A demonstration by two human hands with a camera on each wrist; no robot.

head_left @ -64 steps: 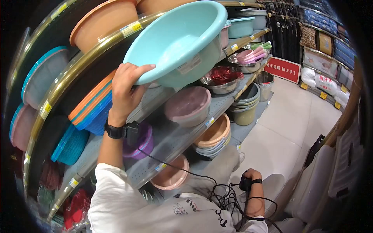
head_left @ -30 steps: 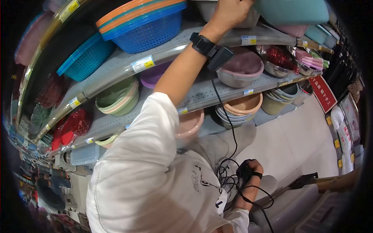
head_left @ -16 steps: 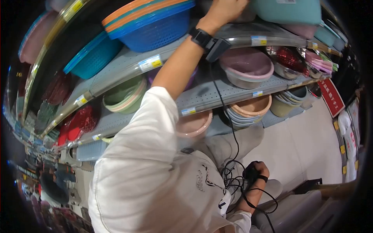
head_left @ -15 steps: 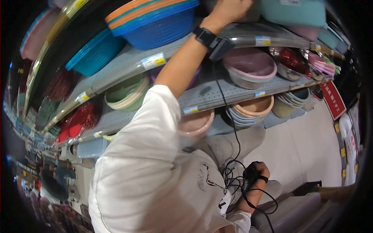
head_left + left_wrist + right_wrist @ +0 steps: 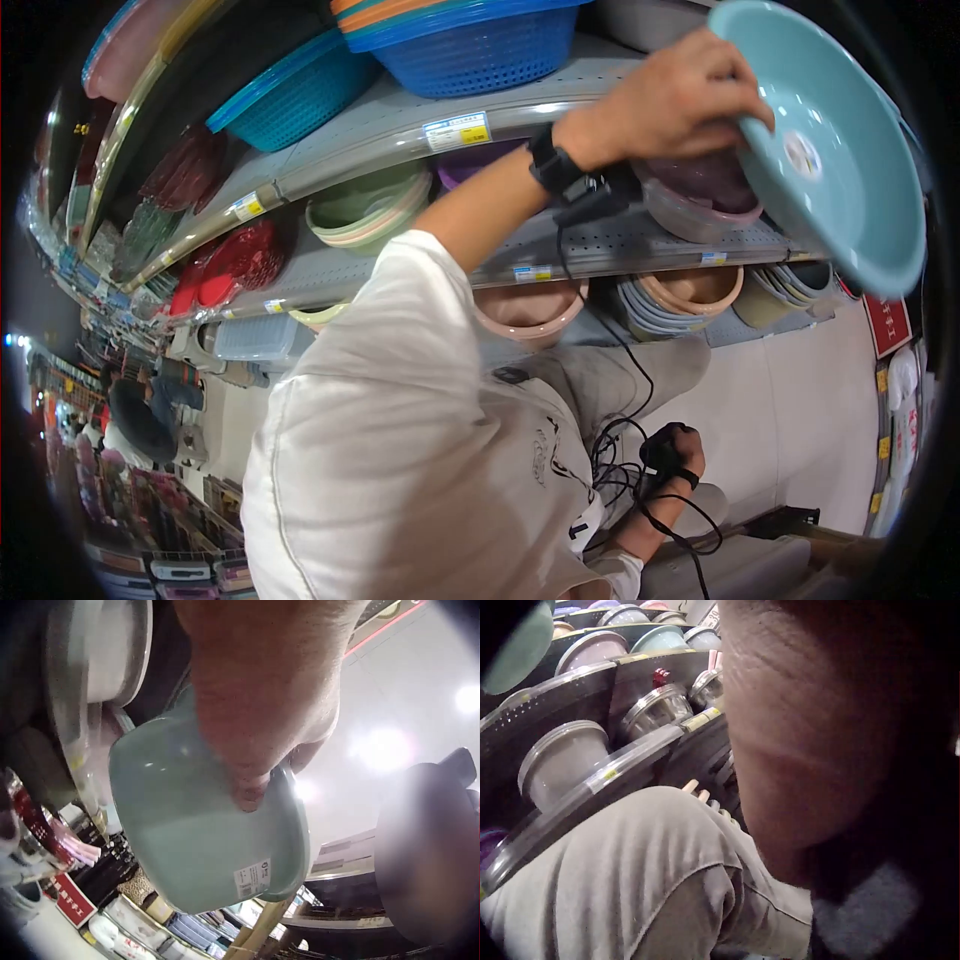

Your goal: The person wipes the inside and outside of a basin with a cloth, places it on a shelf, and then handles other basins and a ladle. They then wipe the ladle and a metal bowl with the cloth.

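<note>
My left hand grips the rim of a light blue-green plastic basin at the upper right of the head view. Tilted on its side, the basin shows its inside with a round sticker on the bottom. The left wrist view shows the thumb over the outside of the basin, above a white barcode label. Low by the knee is my right hand, beside a black strapped device with a cable; its fingers are mostly hidden.
Shelves beside me hold blue and orange baskets, a teal basket, green basins and a stack of peach and blue basins. Black cable loops across my lap. A red sign stands at the right.
The left hand first lifts the basin towards the top right, nearly out of the head view, then brings it lower with its inside facing me. The right hand stays by the knee.
</note>
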